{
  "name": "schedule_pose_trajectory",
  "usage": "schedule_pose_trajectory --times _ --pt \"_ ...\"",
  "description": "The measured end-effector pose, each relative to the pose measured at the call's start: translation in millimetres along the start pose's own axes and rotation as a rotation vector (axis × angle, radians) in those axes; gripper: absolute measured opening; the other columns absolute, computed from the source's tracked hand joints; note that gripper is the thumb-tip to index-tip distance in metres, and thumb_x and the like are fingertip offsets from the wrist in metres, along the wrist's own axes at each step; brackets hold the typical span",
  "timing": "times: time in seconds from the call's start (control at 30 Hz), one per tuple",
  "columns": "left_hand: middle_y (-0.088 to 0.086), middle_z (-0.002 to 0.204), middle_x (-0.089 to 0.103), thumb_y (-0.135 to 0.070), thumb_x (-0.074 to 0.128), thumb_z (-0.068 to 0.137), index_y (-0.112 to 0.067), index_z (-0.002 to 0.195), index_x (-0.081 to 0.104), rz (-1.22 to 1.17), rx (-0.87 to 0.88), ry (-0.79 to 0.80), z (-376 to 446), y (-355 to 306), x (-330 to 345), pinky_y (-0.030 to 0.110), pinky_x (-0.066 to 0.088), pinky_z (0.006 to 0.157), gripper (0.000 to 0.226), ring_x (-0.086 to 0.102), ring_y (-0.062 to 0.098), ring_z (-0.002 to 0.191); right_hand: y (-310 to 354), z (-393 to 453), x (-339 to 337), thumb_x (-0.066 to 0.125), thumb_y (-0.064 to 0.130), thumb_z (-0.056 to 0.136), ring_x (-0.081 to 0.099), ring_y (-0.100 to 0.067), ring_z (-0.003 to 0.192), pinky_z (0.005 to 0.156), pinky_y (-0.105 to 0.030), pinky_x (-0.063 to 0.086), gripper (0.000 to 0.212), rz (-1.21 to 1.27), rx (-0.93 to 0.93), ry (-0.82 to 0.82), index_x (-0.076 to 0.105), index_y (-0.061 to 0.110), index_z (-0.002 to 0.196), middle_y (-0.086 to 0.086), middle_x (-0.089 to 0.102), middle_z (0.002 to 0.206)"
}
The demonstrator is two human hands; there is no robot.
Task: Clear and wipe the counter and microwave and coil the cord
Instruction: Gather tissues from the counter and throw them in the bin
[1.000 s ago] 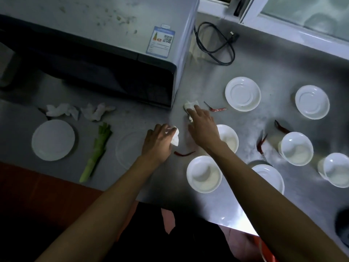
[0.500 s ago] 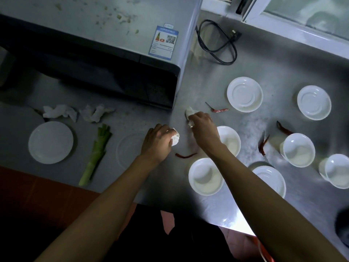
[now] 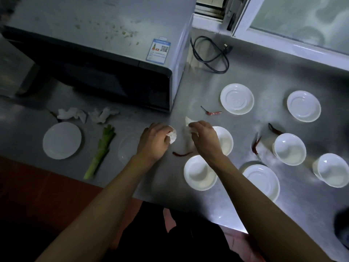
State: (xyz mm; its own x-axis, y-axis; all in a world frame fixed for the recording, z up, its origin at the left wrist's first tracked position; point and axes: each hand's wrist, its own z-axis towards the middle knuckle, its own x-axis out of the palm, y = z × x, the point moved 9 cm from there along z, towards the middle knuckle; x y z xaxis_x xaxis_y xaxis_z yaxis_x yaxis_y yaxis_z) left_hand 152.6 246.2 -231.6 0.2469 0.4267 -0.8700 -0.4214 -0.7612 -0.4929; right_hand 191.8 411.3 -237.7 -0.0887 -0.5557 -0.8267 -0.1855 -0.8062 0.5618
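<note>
Steel tabletop point(image 3: 283, 76) remains cluttered: white dishes, red chillies, green stalk point(image 3: 101, 150), uncoiled black cord point(image 3: 209, 53) beside the crumb-strewn grey microwave point(image 3: 105, 35). Left hand point(image 3: 154, 142) grips a crumpled white tissue point(image 3: 172, 136); right hand point(image 3: 204, 136) pinches another white tissue scrap point(image 3: 188, 121). Clearing seems barely begun.

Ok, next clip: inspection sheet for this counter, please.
Surface: steel counter, dull, smeared.
Job's things: grey microwave, green crumbs on its top; two crumpled white tissues in front of it.
Clutter: white saucers and bowls; dried red chillies; green stalk.
Grippers: left hand grips a white tissue wad; right hand pinches another tissue.
Cables: black cord lies in a loose loop, unplugged.
Surroundings: frosted window behind.
</note>
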Motion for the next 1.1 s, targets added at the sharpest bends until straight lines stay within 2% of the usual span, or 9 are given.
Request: schedule_pose_trajectory --times 0.17,0.33,0.4,0.57,0.67,0.77,0.9,1.1 --pt "0.007 0.109 0.069 -0.01 0.068 0.084 -0.013 0.109 0.072 0.042 0.021 -0.012 -5 -14 -11 0.041 0.051 0.085 0.026 0.061 0.029 0.099 1 -26 -17 0.064 -0.004 0.086 0.064 -0.034 0.095 0.085 -0.041 0.052 0.029 0.025 -0.019 -0.057 0.071 0.005 0.113 -0.016 0.07 0.11" --pt "0.007 0.099 0.068 -0.019 0.059 0.081 -0.017 0.103 0.072 0.064 0.068 0.01 -3 -24 -13 0.041 0.052 0.078 0.025 0.061 0.032 0.091 6 -41 -32 0.06 -0.005 0.083 0.063 -0.035 0.092 0.081 -0.042 0.052 0.029 0.038 -0.011 -0.087 0.069 0.002 0.11 -0.016 0.069 0.101" --pt "0.005 0.099 0.068 -0.021 0.056 0.084 -0.017 0.105 0.071 0.002 0.13 -0.003 -5 -28 -13 0.039 0.051 0.078 0.026 0.06 0.029 0.09 9 -49 -38 0.059 -0.006 0.081 0.061 -0.035 0.091 0.08 -0.045 0.051 0.03 0.037 -0.003 -0.113 0.068 0.001 0.108 -0.016 0.069 0.099" --pt "0.002 0.101 0.067 -0.015 0.064 0.083 -0.019 0.107 0.07 -0.066 0.209 0.032 -11 -37 -16 0.039 0.052 0.079 0.025 0.058 0.024 0.094 9 -76 -53 0.061 -0.005 0.082 0.062 -0.034 0.094 0.078 -0.041 0.052 0.029 0.017 0.09 -0.211 0.069 0.004 0.108 -0.014 0.07 0.102" --pt "0.001 0.103 0.067 -0.013 0.063 0.083 -0.02 0.108 0.07 -0.032 0.251 0.077 -16 -48 -15 0.039 0.052 0.08 0.027 0.058 0.024 0.096 7 -97 -58 0.06 -0.005 0.081 0.062 -0.039 0.091 0.071 -0.046 0.054 0.027 -0.022 0.133 -0.243 0.069 0.004 0.105 -0.015 0.07 0.099" --pt "0.001 0.1 0.069 -0.011 0.066 0.082 -0.019 0.107 0.071 -0.007 0.345 0.119 -24 -71 -9 0.04 0.052 0.077 0.026 0.059 0.026 0.093 2 -127 -70 0.06 -0.007 0.078 0.063 -0.041 0.086 0.069 -0.048 0.055 0.029 -0.036 0.192 -0.311 0.07 0.002 0.104 -0.018 0.071 0.097" --pt "0.004 0.095 0.07 -0.008 0.068 0.079 -0.018 0.102 0.072 -0.01 0.47 0.201 -37 -105 16 0.044 0.053 0.075 0.026 0.06 0.031 0.09 -18 -177 -79 0.06 0.001 0.081 0.063 -0.037 0.084 0.068 -0.044 0.054 0.024 -0.051 0.289 -0.372 0.069 0.003 0.102 -0.016 0.07 0.095" --pt "0.002 0.096 0.069 -0.011 0.068 0.077 -0.02 0.102 0.072 0.004 0.662 0.264 -73 -184 49 0.043 0.053 0.073 0.027 0.06 0.03 0.092 -61 -264 -96 0.063 -0.001 0.082 0.06 -0.037 0.082 0.063 -0.047 0.052 0.022 -0.06 0.46 -0.47 0.069 0.003 0.103 -0.015 0.068 0.091"
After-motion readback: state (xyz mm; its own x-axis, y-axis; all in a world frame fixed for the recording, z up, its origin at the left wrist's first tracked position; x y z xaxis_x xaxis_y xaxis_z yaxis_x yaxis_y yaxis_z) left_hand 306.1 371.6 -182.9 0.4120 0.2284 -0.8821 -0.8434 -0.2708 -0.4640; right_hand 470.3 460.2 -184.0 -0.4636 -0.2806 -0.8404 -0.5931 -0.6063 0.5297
